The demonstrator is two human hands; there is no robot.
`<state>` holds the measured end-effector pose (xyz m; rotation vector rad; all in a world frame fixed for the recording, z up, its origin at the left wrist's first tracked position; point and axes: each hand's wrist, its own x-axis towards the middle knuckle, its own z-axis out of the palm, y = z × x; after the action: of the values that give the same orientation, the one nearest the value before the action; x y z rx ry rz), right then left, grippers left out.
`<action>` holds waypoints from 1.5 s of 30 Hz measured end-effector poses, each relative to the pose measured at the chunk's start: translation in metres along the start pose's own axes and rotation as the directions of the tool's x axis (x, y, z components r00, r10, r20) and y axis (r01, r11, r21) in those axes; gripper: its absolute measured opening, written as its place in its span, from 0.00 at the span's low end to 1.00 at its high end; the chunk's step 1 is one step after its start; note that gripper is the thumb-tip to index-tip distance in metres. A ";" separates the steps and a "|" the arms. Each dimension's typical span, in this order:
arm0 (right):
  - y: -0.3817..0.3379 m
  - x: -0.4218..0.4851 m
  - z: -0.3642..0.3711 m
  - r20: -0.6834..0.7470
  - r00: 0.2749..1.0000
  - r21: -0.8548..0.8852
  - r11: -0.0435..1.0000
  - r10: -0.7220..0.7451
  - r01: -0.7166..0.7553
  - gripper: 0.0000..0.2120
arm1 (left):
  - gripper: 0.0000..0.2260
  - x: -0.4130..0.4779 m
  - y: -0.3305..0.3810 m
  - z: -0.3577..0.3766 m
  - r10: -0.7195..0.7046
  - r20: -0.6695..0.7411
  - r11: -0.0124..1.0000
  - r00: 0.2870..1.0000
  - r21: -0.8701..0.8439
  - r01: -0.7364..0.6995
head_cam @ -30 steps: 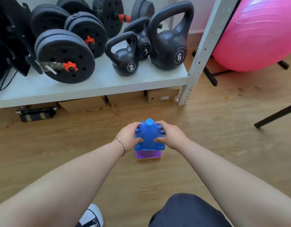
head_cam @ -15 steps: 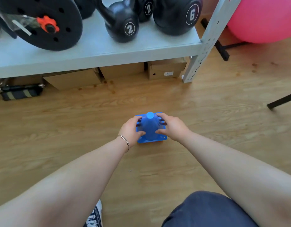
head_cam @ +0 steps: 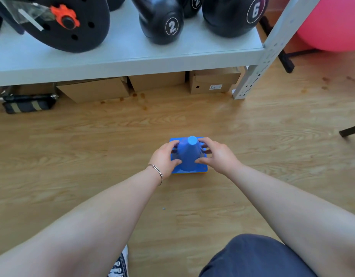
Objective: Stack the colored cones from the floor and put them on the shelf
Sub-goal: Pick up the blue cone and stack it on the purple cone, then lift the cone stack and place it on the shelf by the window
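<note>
A blue cone (head_cam: 189, 154) stands on the wooden floor as the top of a stack; a thin yellow-orange edge of another cone's base (head_cam: 194, 173) shows under its square base. My left hand (head_cam: 166, 158) grips the cone's left side. My right hand (head_cam: 216, 154) grips its right side, fingers spread around the body. The grey shelf (head_cam: 120, 56) runs across the top of the view, beyond the stack.
On the shelf sit black kettlebells (head_cam: 162, 21) marked 2 and 6 and a black weight plate (head_cam: 69, 23). Cardboard boxes (head_cam: 156, 80) and a dark bag (head_cam: 27, 104) lie under it. A pink exercise ball (head_cam: 336, 27) is at the right, past the shelf post (head_cam: 258, 62).
The blue cone has gone down onto the stack; the purple base seen below it one second ago is now covered. Both hands stay on the cone. The view has tilted downward.
</note>
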<state>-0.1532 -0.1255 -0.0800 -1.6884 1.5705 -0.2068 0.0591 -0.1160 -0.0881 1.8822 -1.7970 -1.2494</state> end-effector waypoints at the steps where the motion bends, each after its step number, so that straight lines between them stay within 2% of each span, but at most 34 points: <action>1: 0.000 0.000 0.000 0.003 1.000 0.000 1.000 0.001 -0.001 0.33 | 0.27 0.000 -0.001 0.002 -0.002 -0.003 1.000 1.000 -0.004 0.002; 5: -0.001 0.000 -0.002 0.011 1.000 0.013 1.000 0.011 -0.011 0.33 | 0.27 0.001 -0.001 0.001 -0.009 0.002 0.999 1.000 -0.051 0.009; 10: 0.004 -0.003 -0.010 0.094 0.995 -0.020 0.999 0.042 -0.041 0.35 | 0.23 0.003 -0.008 -0.006 -0.153 0.012 0.931 0.988 -0.335 0.148; 14: 0.009 0.006 -0.026 0.149 0.984 -0.206 0.976 0.099 -0.066 0.26 | 0.20 0.011 -0.017 -0.012 -0.305 -0.046 0.907 0.951 -0.318 0.276; 16: 0.009 0.019 -0.030 0.141 0.962 -0.248 0.949 0.234 -0.194 0.21 | 0.20 0.016 -0.021 -0.009 -0.374 -0.047 0.894 0.926 -0.285 0.346; 18: 0.006 0.031 -0.027 0.122 0.901 -0.149 0.905 0.416 -0.398 0.20 | 0.20 0.020 -0.023 -0.002 -0.421 -0.011 0.877 0.907 -0.259 0.404; 21: 0.004 0.039 -0.006 0.115 0.766 0.210 0.738 0.632 -0.641 0.21 | 0.20 0.025 -0.024 0.008 -0.459 0.051 0.853 0.887 -0.254 0.456; 23: 0.009 0.039 0.019 0.123 0.706 0.431 0.603 0.698 -0.671 0.25 | 0.19 0.026 -0.022 0.011 -0.481 0.067 0.835 0.874 -0.270 0.479; 25: 0.013 0.036 0.041 0.131 0.669 0.565 0.499 0.731 -0.657 0.24 | 0.18 0.023 -0.021 0.011 -0.509 0.083 0.803 0.856 -0.313 0.508; 29: 0.013 0.027 0.050 0.064 0.666 0.612 0.498 0.743 -0.614 0.18 | 0.19 0.027 -0.040 0.023 -0.555 0.138 0.725 0.820 -0.404 0.558; 31: 0.016 0.027 0.052 0.082 0.674 0.634 0.483 0.734 -0.604 0.16 | 0.20 0.037 -0.062 0.037 -0.583 0.132 0.687 0.802 -0.446 0.573; 33: 0.021 0.030 0.054 0.101 0.687 0.646 0.478 0.719 -0.595 0.15 | 0.15 0.039 -0.065 0.040 -0.571 0.139 0.693 0.809 -0.446 0.566; 38: 0.012 0.023 0.053 0.155 0.648 0.680 0.395 0.746 -0.618 0.14 | 0.16 0.033 -0.070 0.041 -0.567 0.202 0.655 0.798 -0.477 0.586; 40: 0.008 0.022 0.053 0.170 0.645 0.695 0.373 0.745 -0.614 0.12 | 0.12 0.019 -0.051 0.026 -0.574 0.224 0.630 0.787 -0.493 0.600; 45: -0.004 0.018 0.050 0.156 0.689 0.775 0.345 0.708 -0.530 0.14 | 0.10 0.006 -0.029 0.009 -0.536 0.316 0.530 0.783 -0.597 0.603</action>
<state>-0.1161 -0.1204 -0.1176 -0.2965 1.7921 -0.5822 0.0721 -0.1116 -0.1163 1.9855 -0.5106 -1.8941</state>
